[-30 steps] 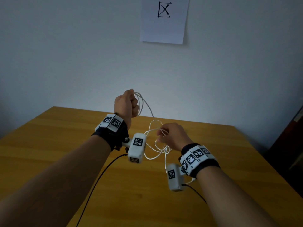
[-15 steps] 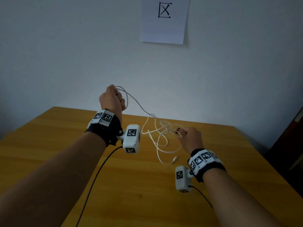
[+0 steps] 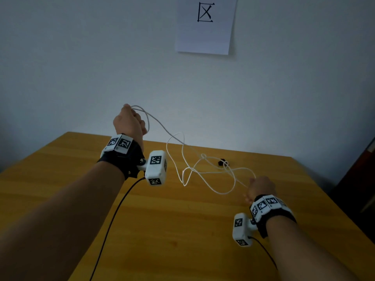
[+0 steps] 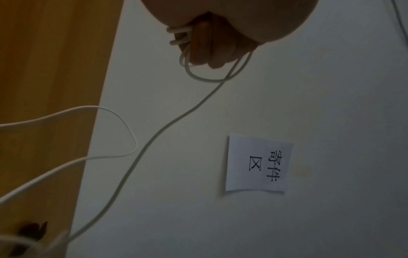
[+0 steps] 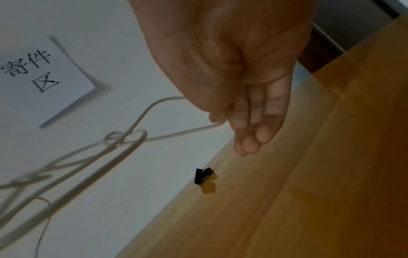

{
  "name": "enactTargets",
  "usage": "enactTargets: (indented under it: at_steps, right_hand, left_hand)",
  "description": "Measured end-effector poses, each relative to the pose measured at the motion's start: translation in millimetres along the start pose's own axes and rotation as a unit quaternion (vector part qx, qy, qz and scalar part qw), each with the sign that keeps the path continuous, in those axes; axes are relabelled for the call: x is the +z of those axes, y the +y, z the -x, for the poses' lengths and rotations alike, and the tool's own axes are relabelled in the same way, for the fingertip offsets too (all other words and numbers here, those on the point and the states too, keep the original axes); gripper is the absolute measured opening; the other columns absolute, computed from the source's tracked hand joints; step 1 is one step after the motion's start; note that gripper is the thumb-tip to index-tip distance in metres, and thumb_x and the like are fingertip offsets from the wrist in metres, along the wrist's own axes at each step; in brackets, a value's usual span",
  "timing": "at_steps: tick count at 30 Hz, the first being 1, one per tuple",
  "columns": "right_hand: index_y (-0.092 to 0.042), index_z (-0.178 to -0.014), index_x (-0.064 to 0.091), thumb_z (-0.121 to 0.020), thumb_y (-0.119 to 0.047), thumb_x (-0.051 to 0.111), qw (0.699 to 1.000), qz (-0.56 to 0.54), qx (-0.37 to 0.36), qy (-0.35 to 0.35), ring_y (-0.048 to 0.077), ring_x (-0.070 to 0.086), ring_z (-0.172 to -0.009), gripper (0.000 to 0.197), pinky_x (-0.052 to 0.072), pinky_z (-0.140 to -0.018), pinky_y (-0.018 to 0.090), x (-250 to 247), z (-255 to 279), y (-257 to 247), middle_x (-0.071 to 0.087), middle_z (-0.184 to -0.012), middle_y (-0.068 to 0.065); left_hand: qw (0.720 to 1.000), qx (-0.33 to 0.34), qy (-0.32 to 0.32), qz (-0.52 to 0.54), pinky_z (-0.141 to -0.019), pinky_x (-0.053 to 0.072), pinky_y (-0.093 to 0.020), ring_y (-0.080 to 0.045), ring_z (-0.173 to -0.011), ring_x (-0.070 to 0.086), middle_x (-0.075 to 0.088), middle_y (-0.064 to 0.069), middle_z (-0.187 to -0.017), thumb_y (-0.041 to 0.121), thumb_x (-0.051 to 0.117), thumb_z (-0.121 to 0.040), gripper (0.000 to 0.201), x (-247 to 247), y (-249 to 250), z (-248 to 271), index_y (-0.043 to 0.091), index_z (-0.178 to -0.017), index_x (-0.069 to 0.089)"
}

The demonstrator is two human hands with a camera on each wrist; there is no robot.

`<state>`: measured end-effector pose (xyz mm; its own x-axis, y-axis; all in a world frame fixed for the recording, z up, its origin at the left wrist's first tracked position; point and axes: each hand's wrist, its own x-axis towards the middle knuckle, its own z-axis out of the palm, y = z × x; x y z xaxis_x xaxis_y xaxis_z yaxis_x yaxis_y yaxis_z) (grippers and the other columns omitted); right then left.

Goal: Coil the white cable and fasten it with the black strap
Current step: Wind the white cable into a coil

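Above the wooden table [image 3: 142, 230], the left hand [image 3: 127, 122] is gripping several loops of white cable [image 3: 203, 171] in a fist; the right hand [image 3: 260, 188] is pinching a strand, fingers nearly straight. Black strap [image 3: 222, 162] is lying near the far edge.

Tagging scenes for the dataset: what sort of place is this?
Probably a parcel-sending corner of an office: a bare wooden table against a plain wall, with a paper sign reading 寄件区, "mail drop-off area".
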<state>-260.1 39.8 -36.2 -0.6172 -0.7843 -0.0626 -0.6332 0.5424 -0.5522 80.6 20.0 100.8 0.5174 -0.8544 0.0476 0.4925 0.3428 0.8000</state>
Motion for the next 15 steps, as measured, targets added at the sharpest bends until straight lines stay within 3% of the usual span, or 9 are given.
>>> enactTargets:
  at_steps: [2, 4, 6, 8, 9, 11, 13, 15]
  right_hand:
    - [0.005, -0.092, 0.067, -0.108, -0.030, 0.046, 0.998, 0.020, -0.031, -0.051, 0.032, 0.069, -0.070, 0.044, 0.059, -0.069, 0.040, -10, 7, -13, 0.067, -0.073, 0.015]
    - [0.004, -0.094, 0.062, -0.110, -0.026, 0.038, 0.994, 0.007, -0.067, -0.083, 0.026, 0.058, -0.062, 0.041, 0.052, -0.066, 0.037, -22, 14, -30, 0.059, -0.074, 0.015]
    - [0.002, -0.101, 0.059, -0.107, -0.018, 0.039, 0.992, -0.033, -0.109, -0.063, 0.026, 0.058, -0.067, 0.028, 0.052, -0.068, 0.036, -33, 23, -49, 0.062, -0.088, 0.017]
    - [-0.005, -0.123, 0.060, -0.104, -0.013, 0.041, 0.980, -0.113, -0.163, -0.011, 0.027, 0.066, -0.090, 0.028, 0.054, -0.080, 0.035, -44, 39, -70, 0.065, -0.113, 0.015]
    - [-0.009, -0.130, 0.059, -0.104, -0.014, 0.042, 0.969, -0.158, -0.190, 0.008, 0.022, 0.067, -0.090, 0.031, 0.055, -0.076, 0.031, -47, 49, -81, 0.065, -0.118, 0.011]
    - [-0.014, -0.129, 0.059, -0.104, -0.018, 0.049, 0.941, -0.222, -0.256, 0.009, 0.009, 0.064, -0.076, 0.028, 0.049, -0.062, 0.022, -50, 71, -102, 0.069, -0.110, 0.002]
    - [-0.015, -0.133, 0.057, -0.101, -0.022, 0.057, 0.922, -0.233, -0.309, -0.030, 0.010, 0.067, -0.089, 0.032, 0.053, -0.073, 0.021, -43, 86, -118, 0.068, -0.112, -0.001]
    - [-0.014, -0.143, 0.050, -0.101, -0.025, 0.059, 0.920, -0.186, -0.341, -0.048, 0.019, 0.060, -0.121, 0.044, 0.050, -0.098, 0.029, -35, 94, -128, 0.060, -0.134, 0.003]
  left_hand:
    - [0.998, -0.013, -0.062, -0.018, -0.041, 0.015, -0.021, -0.012, -0.040, 0.014, 0.023, 0.007, -0.046, 0.020, 0.040, -0.096, 0.039, 1, -6, 2, 0.024, -0.059, 0.027]
    - [0.993, -0.024, -0.111, -0.039, -0.041, 0.014, -0.021, -0.012, -0.041, 0.011, 0.019, 0.007, -0.047, 0.021, 0.039, -0.098, 0.042, 3, -11, 6, 0.025, -0.059, 0.024]
    - [0.988, -0.032, -0.142, -0.056, -0.041, 0.014, -0.020, -0.012, -0.040, 0.011, 0.018, 0.006, -0.047, 0.022, 0.039, -0.100, 0.043, 6, -17, 11, 0.025, -0.059, 0.023]
    - [0.983, -0.041, -0.168, -0.066, -0.040, 0.015, -0.018, -0.012, -0.039, 0.012, 0.019, 0.006, -0.047, 0.023, 0.039, -0.101, 0.044, 11, -21, 18, 0.024, -0.059, 0.024]
    - [0.980, -0.047, -0.180, -0.072, -0.040, 0.015, -0.018, -0.012, -0.038, 0.013, 0.019, 0.006, -0.047, 0.023, 0.039, -0.101, 0.044, 13, -24, 22, 0.024, -0.059, 0.024]
    - [0.972, -0.064, -0.209, -0.086, -0.043, 0.014, -0.021, -0.012, -0.040, 0.013, 0.018, 0.006, -0.048, 0.024, 0.039, -0.101, 0.044, 18, -30, 30, 0.024, -0.060, 0.024]
    - [0.963, -0.085, -0.239, -0.095, -0.047, 0.011, -0.027, -0.013, -0.043, 0.011, 0.017, 0.005, -0.050, 0.026, 0.040, -0.101, 0.044, 22, -35, 37, 0.025, -0.060, 0.023]
    - [0.952, -0.113, -0.270, -0.089, -0.046, 0.011, -0.026, -0.014, -0.043, 0.010, 0.016, 0.005, -0.050, 0.028, 0.041, -0.100, 0.044, 24, -36, 43, 0.025, -0.060, 0.023]
